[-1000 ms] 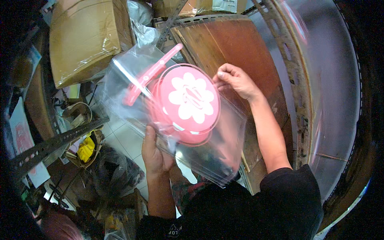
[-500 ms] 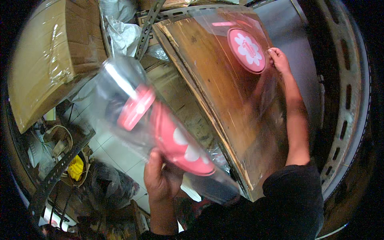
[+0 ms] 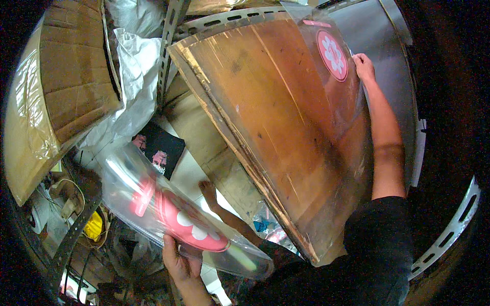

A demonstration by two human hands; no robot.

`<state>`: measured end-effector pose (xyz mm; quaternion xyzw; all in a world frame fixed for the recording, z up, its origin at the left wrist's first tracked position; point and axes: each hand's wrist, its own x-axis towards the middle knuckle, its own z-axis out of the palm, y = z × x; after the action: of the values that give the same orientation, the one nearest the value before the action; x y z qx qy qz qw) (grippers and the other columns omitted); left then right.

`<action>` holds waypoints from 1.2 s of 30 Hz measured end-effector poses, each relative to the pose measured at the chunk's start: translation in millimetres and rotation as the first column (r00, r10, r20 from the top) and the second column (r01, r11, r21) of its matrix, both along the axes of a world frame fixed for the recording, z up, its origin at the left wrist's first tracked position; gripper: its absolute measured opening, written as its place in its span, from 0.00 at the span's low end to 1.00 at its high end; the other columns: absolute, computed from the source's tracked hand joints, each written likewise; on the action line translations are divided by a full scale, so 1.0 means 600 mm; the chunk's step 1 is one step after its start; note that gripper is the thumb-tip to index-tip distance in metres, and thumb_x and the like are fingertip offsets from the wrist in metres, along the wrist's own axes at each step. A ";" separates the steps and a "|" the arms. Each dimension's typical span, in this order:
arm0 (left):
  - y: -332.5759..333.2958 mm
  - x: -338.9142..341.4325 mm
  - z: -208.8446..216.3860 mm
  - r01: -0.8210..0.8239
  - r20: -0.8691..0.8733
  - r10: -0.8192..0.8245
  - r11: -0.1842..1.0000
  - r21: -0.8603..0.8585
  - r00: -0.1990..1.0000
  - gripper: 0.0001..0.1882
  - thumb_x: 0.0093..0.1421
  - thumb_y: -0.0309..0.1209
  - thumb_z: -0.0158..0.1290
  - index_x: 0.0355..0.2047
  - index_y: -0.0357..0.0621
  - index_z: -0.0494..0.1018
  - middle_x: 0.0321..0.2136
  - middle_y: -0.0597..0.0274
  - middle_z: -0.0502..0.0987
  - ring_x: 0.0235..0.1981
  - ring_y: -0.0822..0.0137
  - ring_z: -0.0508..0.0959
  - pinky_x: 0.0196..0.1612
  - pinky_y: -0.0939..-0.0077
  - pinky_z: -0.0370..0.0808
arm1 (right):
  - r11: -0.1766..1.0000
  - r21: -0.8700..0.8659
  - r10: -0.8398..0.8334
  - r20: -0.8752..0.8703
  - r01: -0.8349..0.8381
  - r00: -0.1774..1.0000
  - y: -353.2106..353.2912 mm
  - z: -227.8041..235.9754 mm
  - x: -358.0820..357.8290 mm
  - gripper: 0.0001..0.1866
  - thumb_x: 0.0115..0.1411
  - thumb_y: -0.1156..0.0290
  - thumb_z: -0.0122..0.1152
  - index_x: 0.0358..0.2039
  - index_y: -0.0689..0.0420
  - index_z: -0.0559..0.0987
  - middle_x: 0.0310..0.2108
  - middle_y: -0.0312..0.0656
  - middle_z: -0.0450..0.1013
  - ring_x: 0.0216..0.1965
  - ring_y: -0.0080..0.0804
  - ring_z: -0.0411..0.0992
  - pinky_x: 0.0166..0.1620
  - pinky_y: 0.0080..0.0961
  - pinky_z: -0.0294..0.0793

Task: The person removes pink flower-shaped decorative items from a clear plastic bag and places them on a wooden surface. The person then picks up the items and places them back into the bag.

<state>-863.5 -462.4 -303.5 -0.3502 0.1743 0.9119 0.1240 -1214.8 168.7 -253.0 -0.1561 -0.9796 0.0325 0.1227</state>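
Note:
My left hand point(image 3: 179, 260) grips the lower edge of a curled clear plastic sheet point(image 3: 121, 176), its thumb in front. The sheet carries a pink oval print with white petals and a short pink strip. At the upper right, my right hand point(image 3: 364, 67) pinches the edge of another clear plastic sheet point(image 3: 319, 76). A round pink patch with a white flower point(image 3: 333, 56) shows on it, with a pink strip above. This sheet lies over the far right part of a brown wooden board point(image 3: 255, 97).
A taped cardboard box point(image 3: 76, 76) stands at the left, beside white plastic sacking point(image 3: 135, 76). Slotted metal rails point(image 3: 229, 19) border the board. Another person's hand point(image 3: 206, 193) shows below the board's left edge, near a black printed cloth point(image 3: 166, 148). A yellow item point(image 3: 93, 226) sits lower left.
My left hand has moved left and down with its sheet. My right hand and its sheet appear slightly farther right. The other person's hand and the black cloth have come into view.

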 end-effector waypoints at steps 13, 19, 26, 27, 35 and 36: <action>0.013 0.009 -0.003 -0.055 0.075 0.053 0.998 0.012 0.996 0.22 0.64 0.42 0.44 0.52 0.42 0.66 0.49 0.56 0.71 0.49 0.60 0.71 0.54 0.61 0.68 | 0.981 0.096 0.177 -0.082 -0.169 0.981 -0.171 -0.020 0.099 0.28 0.62 0.51 0.46 0.55 0.59 0.66 0.54 0.56 0.63 0.56 0.51 0.60 0.58 0.38 0.59; -0.005 0.023 -0.004 -0.058 0.052 0.057 0.998 0.027 0.997 0.22 0.63 0.42 0.45 0.52 0.42 0.66 0.50 0.56 0.71 0.50 0.60 0.71 0.54 0.60 0.67 | 0.972 -0.003 0.234 -0.027 -0.235 0.972 -0.181 -0.054 0.156 0.30 0.64 0.50 0.43 0.56 0.62 0.65 0.57 0.59 0.59 0.60 0.52 0.55 0.61 0.38 0.53; -0.017 0.048 -0.001 -0.055 0.034 0.055 0.998 -0.002 0.998 0.22 0.63 0.42 0.45 0.52 0.41 0.66 0.50 0.55 0.71 0.51 0.60 0.70 0.55 0.60 0.65 | 0.978 -0.050 0.200 -0.056 -0.202 0.978 -0.180 -0.055 0.155 0.30 0.63 0.50 0.45 0.55 0.62 0.66 0.57 0.58 0.60 0.60 0.52 0.56 0.61 0.38 0.53; -0.019 0.051 0.000 -0.052 0.029 0.052 0.999 -0.007 0.998 0.22 0.63 0.42 0.45 0.52 0.41 0.66 0.50 0.55 0.71 0.51 0.60 0.70 0.55 0.60 0.65 | 0.979 -0.045 0.195 -0.055 -0.198 0.979 -0.183 -0.055 0.156 0.30 0.63 0.50 0.45 0.55 0.62 0.66 0.57 0.57 0.60 0.60 0.52 0.56 0.61 0.38 0.53; -0.028 0.070 0.015 -0.071 -0.003 0.071 0.997 0.031 0.997 0.22 0.64 0.43 0.44 0.52 0.42 0.66 0.49 0.56 0.72 0.49 0.60 0.71 0.53 0.62 0.67 | 0.984 -0.039 0.173 -0.057 -0.176 0.983 -0.165 -0.063 0.150 0.32 0.62 0.48 0.44 0.55 0.62 0.66 0.57 0.56 0.60 0.59 0.50 0.57 0.61 0.38 0.53; -0.030 0.073 0.017 -0.074 -0.006 0.074 0.996 0.043 0.997 0.22 0.64 0.43 0.43 0.52 0.42 0.66 0.49 0.57 0.72 0.49 0.60 0.71 0.53 0.62 0.67 | 0.984 -0.048 0.168 -0.064 -0.171 0.984 -0.163 -0.062 0.150 0.31 0.62 0.47 0.44 0.55 0.62 0.66 0.57 0.56 0.60 0.59 0.50 0.57 0.61 0.38 0.53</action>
<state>-819.8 -480.3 -293.2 -0.3501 0.1420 0.9208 0.0970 -1125.1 70.8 -290.1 -0.0743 -0.9840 0.0734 0.1443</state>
